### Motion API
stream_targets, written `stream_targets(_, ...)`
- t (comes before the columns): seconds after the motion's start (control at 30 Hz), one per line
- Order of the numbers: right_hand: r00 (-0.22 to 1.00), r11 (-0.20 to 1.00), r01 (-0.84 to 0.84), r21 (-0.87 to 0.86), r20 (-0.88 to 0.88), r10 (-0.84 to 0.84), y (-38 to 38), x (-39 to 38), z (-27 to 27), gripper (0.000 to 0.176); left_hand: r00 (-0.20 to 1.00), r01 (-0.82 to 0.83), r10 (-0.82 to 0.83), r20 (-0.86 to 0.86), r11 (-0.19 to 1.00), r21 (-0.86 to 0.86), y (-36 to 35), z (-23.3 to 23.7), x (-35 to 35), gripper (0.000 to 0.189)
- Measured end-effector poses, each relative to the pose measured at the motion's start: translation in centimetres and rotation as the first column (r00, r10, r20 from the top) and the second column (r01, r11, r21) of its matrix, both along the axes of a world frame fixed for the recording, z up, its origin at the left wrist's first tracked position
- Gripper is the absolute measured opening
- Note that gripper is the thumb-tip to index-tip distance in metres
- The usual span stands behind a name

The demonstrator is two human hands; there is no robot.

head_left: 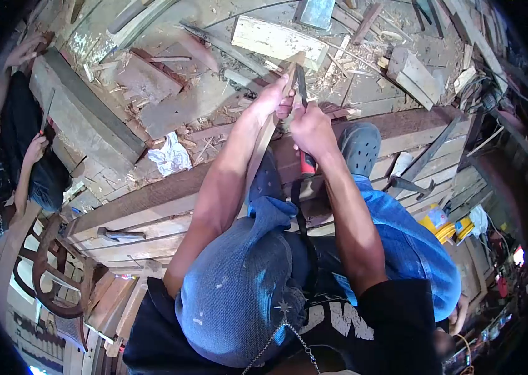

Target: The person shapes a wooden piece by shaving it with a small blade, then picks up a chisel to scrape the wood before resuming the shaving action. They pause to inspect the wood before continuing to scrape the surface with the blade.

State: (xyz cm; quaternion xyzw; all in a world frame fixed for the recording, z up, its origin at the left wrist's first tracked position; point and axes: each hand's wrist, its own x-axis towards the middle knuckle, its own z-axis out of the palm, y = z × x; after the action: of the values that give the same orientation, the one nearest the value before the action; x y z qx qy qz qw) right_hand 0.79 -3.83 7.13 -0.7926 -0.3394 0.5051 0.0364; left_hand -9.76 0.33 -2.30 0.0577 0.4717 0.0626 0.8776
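My left hand (274,97) is closed around a long, narrow strip of wood (264,139). The strip slants from between my legs up to the wood-littered floor. My right hand (314,130) grips a tool with a dark, narrow flat blade (302,84) and a red and black handle (308,164). Its blade lies along the right side of the strip's upper end; whether it is a chisel or a file I cannot make out. Just beyond the strip's tip lies a pale wood block (279,41).
A thick timber beam (158,190) crosses under my legs, with a metal clamp-like piece (121,234) on its side. Wood chips, offcuts and a crumpled white cloth (170,154) litter the floor. At left, another person's hand (36,149) holds a thin tool beside a large timber (83,112).
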Motion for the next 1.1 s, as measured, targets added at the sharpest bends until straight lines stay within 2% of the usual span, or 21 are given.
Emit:
stream_targets(0.1, 0.994, 0.993, -0.074, -0.096, 0.07, 0.081, 0.0, 0.0, -0.2, 0.041, 0.998, -0.063, 0.064, 0.024, 0.998, -0.031, -0.5, -0.2, 0.0, 0.046)
stream_targets(0.17, 0.955, 0.96, -0.268, 0.08, 0.151, 0.254, 0.2, -0.3, -0.5, 0.038, 0.999, -0.037, 0.037, 0.005, 0.999, 0.019, -0.3, -0.2, 0.1, 0.046)
stream_targets(0.2, 0.955, 0.96, -0.267, 0.087, 0.158, 0.252, 0.6, -0.1, -1.2, 0.038, 0.999, -0.036, 0.036, 0.01, 0.999, 0.027, 0.0, -0.3, 0.4, 0.046)
stream_targets(0.27, 0.993, 0.998, 0.056, -0.006, -0.1, -0.057, 0.5, -0.4, -2.3, 0.038, 0.99, 0.022, -0.007, -0.139, 0.994, 0.105, -0.4, -0.3, 0.5, 0.046)
stream_targets(0.3, 1.0, 0.997, 0.018, -0.076, -0.011, -0.019, 1.2, -0.5, -1.0, 0.039, 0.997, -0.009, 0.012, -0.076, 0.999, 0.046, -0.6, -0.8, 0.3, 0.045)
stream_targets(0.33, 1.0, 0.997, 0.02, -0.072, -0.003, -0.02, 1.2, -0.1, -1.8, 0.039, 0.998, -0.008, 0.011, -0.067, 0.999, 0.049, -1.0, -1.1, 0.7, 0.045)
stream_targets(0.4, 0.972, 0.976, -0.212, -0.053, 0.087, 0.216, 1.7, 0.4, -4.2, 0.04, 0.994, -0.038, 0.053, -0.098, 0.988, 0.148, -1.5, -1.7, 1.2, 0.049)
stream_targets(0.43, 0.974, 0.957, -0.219, -0.191, -0.11, 0.201, 4.8, 1.0, -0.8, 0.043, 0.994, -0.03, 0.046, -0.097, 0.987, 0.16, -1.4, -2.4, 1.1, 0.049)
stream_targets(0.47, 0.974, 0.961, -0.216, -0.172, -0.107, 0.2, 5.1, 0.8, -1.8, 0.043, 0.997, -0.043, 0.053, -0.047, 0.982, 0.182, -0.8, -3.3, 1.2, 0.049)
stream_targets(0.53, 0.991, 0.991, -0.126, -0.049, 0.026, 0.128, 2.3, 0.3, -4.8, 0.035, 0.995, -0.094, 0.087, 0.045, 0.982, 0.162, -2.8, -4.2, 1.3, 0.05)
stream_targets(0.57, 0.996, 0.996, -0.075, -0.052, 0.047, 0.078, 1.6, 0.2, -5.5, 0.042, 0.996, -0.079, 0.085, -0.022, 0.98, 0.183, -2.4, -4.0, 1.2, 0.049)
stream_targets(0.6, 0.936, 0.956, -0.291, 0.031, 0.218, 0.277, 1.1, 0.1, -5.0, 0.035, 0.993, -0.057, 0.076, -0.087, 0.979, 0.196, -2.4, -4.0, 1.3, 0.048)
stream_targets(0.63, 0.968, 0.981, -0.188, 0.036, 0.174, 0.179, 0.7, 0.1, -3.8, 0.033, 0.982, -0.02, 0.056, -0.183, 0.981, 0.194, -2.4, -3.6, 1.8, 0.047)
stream_targets(0.67, 0.988, 0.996, -0.088, 0.031, 0.128, 0.084, 0.4, 0.0, -2.7, 0.033, 0.981, -0.027, 0.062, -0.185, 0.982, 0.186, -2.5, -3.2, 1.6, 0.047)
stream_targets(0.73, 0.982, 0.996, -0.079, 0.051, 0.176, 0.069, -0.8, 0.4, -1.2, 0.033, 1.0, -0.011, 0.012, -0.018, 0.998, 0.068, -1.1, -0.1, 0.5, 0.048)
stream_targets(0.8, 0.972, 0.995, -0.06, 0.084, 0.232, 0.039, -0.7, 1.3, -0.3, 0.035, 1.0, 0.001, 0.0, -0.017, 0.998, 0.069, 0.2, 2.4, 0.6, 0.048)
stream_targets(0.87, 0.986, 0.999, 0.047, -0.024, 0.159, -0.043, -0.5, 1.9, 0.5, 0.038, 1.0, -0.009, 0.01, -0.011, 0.996, 0.089, 0.7, 3.6, 0.8, 0.046)
stream_targets(0.97, 0.983, 0.998, -0.041, 0.041, 0.183, 0.033, 0.4, 2.0, 0.8, 0.039, 0.999, -0.027, 0.029, -0.037, 0.998, 0.056, 1.8, 1.3, 0.7, 0.045)
stream_targets(1.1, 0.985, 0.993, -0.098, 0.069, 0.152, 0.086, 1.9, 1.3, 0.7, 0.04, 0.996, -0.081, 0.082, -0.042, 0.996, 0.022, 2.2, 1.0, 0.4, 0.044)
